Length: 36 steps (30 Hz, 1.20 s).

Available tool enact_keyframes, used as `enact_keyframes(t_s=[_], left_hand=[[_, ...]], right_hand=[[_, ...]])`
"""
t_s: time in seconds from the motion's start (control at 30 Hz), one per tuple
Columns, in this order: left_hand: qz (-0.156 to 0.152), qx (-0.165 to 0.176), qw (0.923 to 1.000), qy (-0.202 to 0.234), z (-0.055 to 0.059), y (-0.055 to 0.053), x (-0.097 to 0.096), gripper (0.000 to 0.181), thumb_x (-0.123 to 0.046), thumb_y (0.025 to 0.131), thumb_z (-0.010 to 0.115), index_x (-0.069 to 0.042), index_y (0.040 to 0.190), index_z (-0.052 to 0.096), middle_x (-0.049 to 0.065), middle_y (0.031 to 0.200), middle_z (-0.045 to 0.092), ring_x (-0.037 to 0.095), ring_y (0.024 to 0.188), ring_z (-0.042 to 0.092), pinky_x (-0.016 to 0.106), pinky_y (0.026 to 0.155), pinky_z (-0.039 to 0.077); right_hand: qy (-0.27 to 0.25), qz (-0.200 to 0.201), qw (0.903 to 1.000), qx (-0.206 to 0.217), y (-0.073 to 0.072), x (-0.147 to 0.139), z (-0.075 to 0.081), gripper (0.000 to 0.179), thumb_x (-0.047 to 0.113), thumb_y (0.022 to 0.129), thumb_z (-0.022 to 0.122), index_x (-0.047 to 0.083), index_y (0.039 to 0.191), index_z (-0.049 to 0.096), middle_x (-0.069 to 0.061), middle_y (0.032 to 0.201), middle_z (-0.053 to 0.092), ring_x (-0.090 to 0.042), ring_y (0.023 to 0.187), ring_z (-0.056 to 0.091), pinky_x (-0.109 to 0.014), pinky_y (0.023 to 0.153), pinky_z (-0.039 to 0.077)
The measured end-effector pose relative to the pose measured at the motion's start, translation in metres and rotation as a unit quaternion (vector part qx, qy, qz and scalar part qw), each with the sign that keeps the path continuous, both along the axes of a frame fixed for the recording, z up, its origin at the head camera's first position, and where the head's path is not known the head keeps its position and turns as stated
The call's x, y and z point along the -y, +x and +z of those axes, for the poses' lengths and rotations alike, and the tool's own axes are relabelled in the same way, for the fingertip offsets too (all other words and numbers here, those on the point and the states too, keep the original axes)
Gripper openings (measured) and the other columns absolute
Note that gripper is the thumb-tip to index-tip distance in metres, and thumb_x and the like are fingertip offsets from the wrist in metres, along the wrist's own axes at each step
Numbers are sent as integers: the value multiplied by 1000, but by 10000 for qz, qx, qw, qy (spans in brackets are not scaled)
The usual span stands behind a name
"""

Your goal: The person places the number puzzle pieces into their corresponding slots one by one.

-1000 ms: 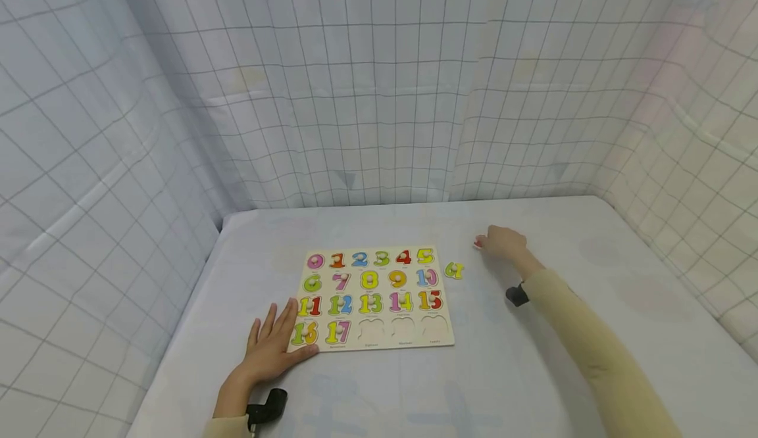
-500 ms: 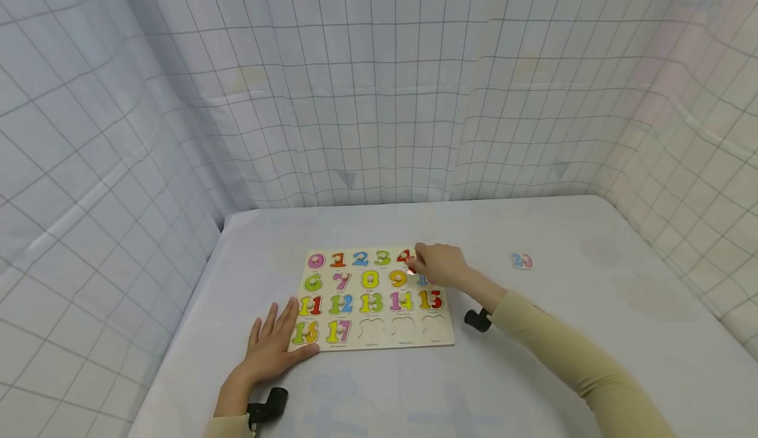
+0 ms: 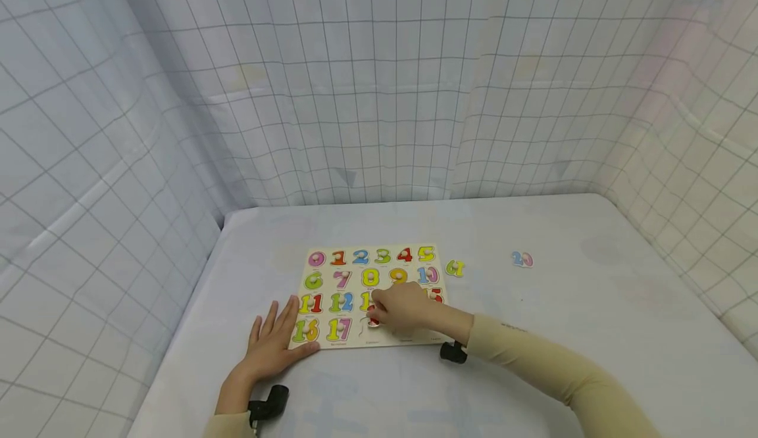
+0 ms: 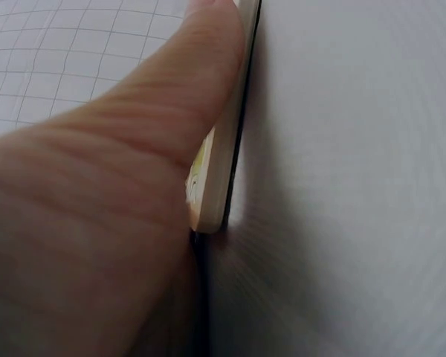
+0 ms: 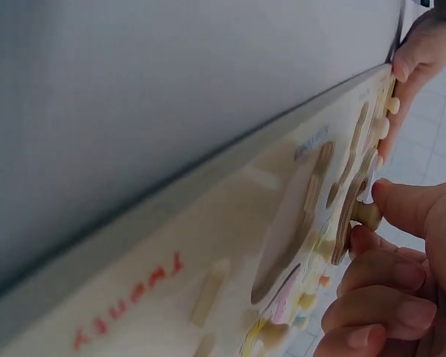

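A wooden number puzzle board [image 3: 387,267] lies on the table, with knobbed, coloured number pieces seated in it. My left hand [image 3: 269,352] lies flat with fingers spread at its lower left corner; in the left wrist view the thumb [image 4: 186,89] runs along its edge. My right hand [image 3: 405,306] pinches the knob [image 5: 368,214] of a partly red number puzzle piece [image 3: 372,316] between thumb and fingers. That piece is close over the bottom row, just right of the 17 [image 3: 339,329]. Most of its face is hidden by the fingers.
A green and yellow number piece [image 3: 455,267] lies turned around just right of the board. Farther right is a blue and pink 20 piece [image 3: 522,259]. Hollow recesses [image 5: 290,223] show in the bottom row. Gridded white cloth [image 3: 379,96] hangs behind the table.
My right hand has carried the red piece leftward from the table's right side, across the board and down to its bottom row. The left hand has stayed put.
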<state>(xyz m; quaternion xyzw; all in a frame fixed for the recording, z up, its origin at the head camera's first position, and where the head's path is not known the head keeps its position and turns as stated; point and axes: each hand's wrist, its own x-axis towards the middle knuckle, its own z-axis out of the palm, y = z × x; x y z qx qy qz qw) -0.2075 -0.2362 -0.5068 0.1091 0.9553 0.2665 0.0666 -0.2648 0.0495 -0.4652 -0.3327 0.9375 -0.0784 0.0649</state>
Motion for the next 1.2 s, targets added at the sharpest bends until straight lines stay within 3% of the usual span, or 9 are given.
enact_keyframes(t_s=[0.17,0.47,1.2], left_hand=[[-36,-267,9996,72,-10,-1,2,105,-62,81,61,-2,152,12,17,156,11,35,142,-8,53,106,-15],[2,-5,10000,-6,5,0,-2,105,-60,81,63,-1,151,12,17,156,8,39,141,-7,56,106,-14],[8,20,10000,-52,0,0,0,107,-63,81,62,-1,151,11,19,156,9,38,141,-8,56,105,-15]], right_hand=[[-7,133,9999,31,6,8,-5,37,46,95,52,20,69,45,8,53,41,-8,46,38,-24,47,25],[-48,42,10000,-13,14,16,-7,39,44,95,55,20,66,45,7,53,39,-9,46,38,-25,46,25],[35,142,9999,3,17,12,-11,35,46,95,52,20,72,47,7,53,38,-8,44,36,-24,44,24]])
